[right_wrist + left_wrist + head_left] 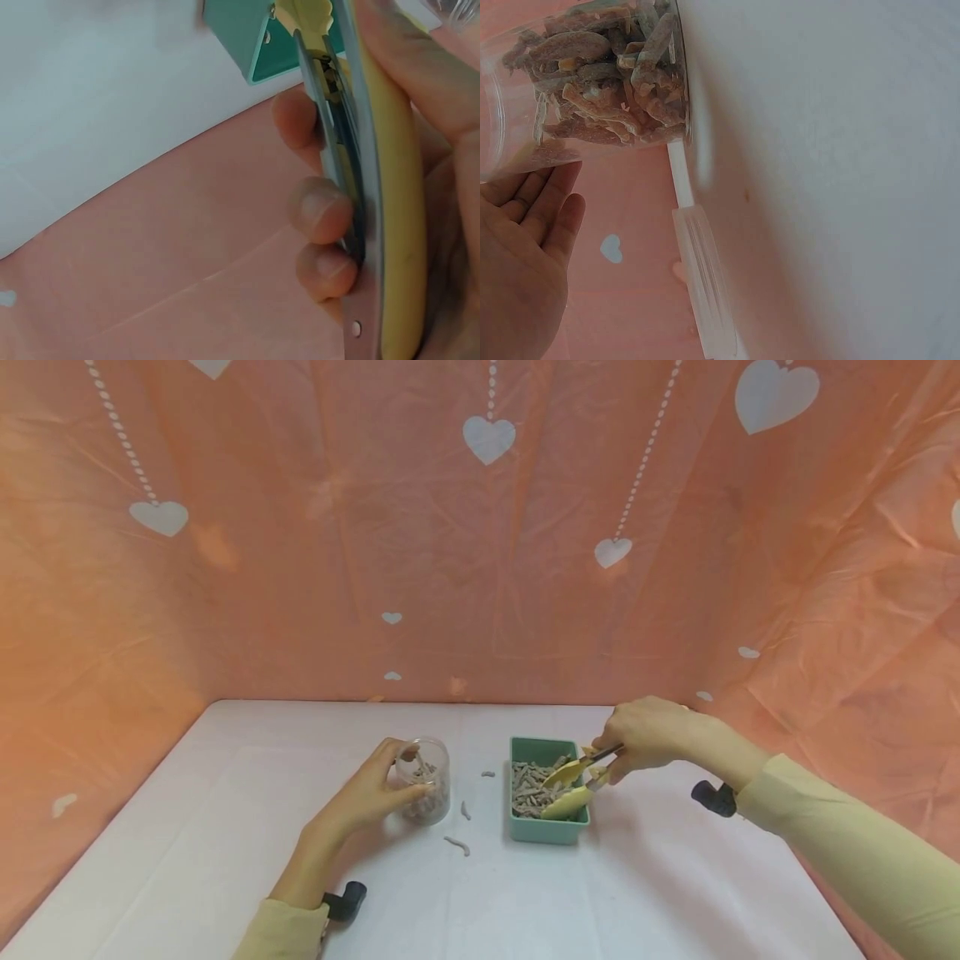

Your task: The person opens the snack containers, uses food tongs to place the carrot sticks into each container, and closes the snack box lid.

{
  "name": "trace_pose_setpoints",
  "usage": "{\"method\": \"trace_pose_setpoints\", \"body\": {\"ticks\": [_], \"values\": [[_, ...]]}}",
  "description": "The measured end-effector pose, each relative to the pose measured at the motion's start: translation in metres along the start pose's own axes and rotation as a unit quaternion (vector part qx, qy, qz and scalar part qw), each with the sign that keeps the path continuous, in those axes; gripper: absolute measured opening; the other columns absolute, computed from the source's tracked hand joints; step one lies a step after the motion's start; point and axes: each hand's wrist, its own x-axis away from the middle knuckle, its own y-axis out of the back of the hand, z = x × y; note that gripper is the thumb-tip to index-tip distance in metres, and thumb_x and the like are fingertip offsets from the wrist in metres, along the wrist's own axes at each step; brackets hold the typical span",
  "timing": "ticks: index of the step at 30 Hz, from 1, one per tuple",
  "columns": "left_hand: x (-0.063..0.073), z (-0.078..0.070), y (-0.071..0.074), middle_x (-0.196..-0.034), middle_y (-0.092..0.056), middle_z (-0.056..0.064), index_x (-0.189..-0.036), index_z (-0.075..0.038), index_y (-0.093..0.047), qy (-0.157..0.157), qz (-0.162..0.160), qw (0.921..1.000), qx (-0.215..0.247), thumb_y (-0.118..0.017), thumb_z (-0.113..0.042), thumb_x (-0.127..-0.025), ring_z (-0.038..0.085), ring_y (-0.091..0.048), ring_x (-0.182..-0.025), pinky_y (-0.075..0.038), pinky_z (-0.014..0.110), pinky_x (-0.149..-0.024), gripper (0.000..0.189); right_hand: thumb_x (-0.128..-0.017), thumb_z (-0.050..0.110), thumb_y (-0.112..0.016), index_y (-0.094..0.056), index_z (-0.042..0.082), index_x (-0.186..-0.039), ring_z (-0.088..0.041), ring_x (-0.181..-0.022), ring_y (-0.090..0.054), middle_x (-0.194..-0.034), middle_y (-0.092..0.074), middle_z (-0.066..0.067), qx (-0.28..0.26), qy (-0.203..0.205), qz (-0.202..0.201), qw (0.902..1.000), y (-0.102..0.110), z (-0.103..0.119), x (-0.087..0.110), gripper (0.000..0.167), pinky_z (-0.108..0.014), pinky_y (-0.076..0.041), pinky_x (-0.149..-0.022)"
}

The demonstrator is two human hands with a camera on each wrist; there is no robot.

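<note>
My left hand [372,791] holds a clear plastic jar [440,806] upright on the table, thumb in front and fingers behind. Greyish-brown, knobbly stick-like pieces [600,82] partly fill the jar, seen close in the left wrist view. On the right, my right hand [651,732] grips a pair of yellow-and-metal tongs [567,803] by the handles. The spread tips of the tongs reach down among similar pieces [529,785] in a green rectangular container [546,833]. In the right wrist view, fingers and thumb wrap the tongs' handles [401,225].
Three loose pieces, among them a longer one [457,846], lie on the white table [390,902] between jar and container. A clear lid [707,285] shows beyond the jar in the left wrist view. An orange heart-patterned cloth [420,527] rises behind the table.
</note>
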Motion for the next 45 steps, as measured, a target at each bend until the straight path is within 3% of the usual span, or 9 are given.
{"method": "trace_pose_setpoints", "body": {"ticks": [14,29,36,45], "values": [[-0.001,-0.001,-0.002,-0.138,-0.057,0.017,-0.14,0.003,-0.051,-0.01,-0.003,0.9999,-0.006,-0.08,-0.032,-0.093,0.043,-0.047,-0.139,-0.033,0.064,-0.117,0.065,-0.084,0.041,-0.086,-0.081,0.026,-0.106,0.0,-0.064,-0.048,-0.073,-0.061,0.023,-0.024,0.002,-0.021,0.9995,-0.006,-0.008,0.009,0.027,-0.023,-0.04,-0.054],[0.001,-0.002,-0.004,-0.141,-0.056,0.015,-0.143,-0.003,-0.051,0.008,0.003,1.0,-0.001,-0.081,-0.035,-0.092,0.041,-0.045,-0.142,-0.032,0.064,-0.118,0.067,-0.084,0.043,-0.086,-0.081,0.027,-0.107,0.003,-0.065,-0.048,-0.078,-0.065,0.024,-0.058,-0.007,-0.044,0.9973,-0.017,-0.014,0.017,0.029,-0.023,-0.04,-0.054],[0.001,-0.003,-0.003,-0.142,-0.056,0.014,-0.143,-0.004,-0.051,0.011,0.005,0.9999,-0.004,-0.08,-0.037,-0.092,0.041,-0.045,-0.143,-0.032,0.064,-0.118,0.067,-0.083,0.045,-0.086,-0.081,0.018,-0.117,0.003,-0.069,-0.051,-0.089,-0.074,0.017,-0.075,-0.019,-0.061,0.9951,-0.021,-0.019,0.022,0.044,-0.023,-0.042,-0.057],[0.003,-0.003,-0.001,-0.143,-0.055,0.013,-0.143,-0.006,-0.05,0.014,0.001,0.9999,-0.006,-0.081,-0.038,-0.092,0.043,-0.045,-0.142,-0.033,0.065,-0.117,0.068,-0.082,0.052,-0.084,-0.081,0.014,-0.116,0.003,-0.074,-0.059,-0.096,-0.079,0.008,-0.093,-0.026,-0.095,0.9908,-0.027,-0.02,0.028,0.051,-0.025,-0.046,-0.059]]}}
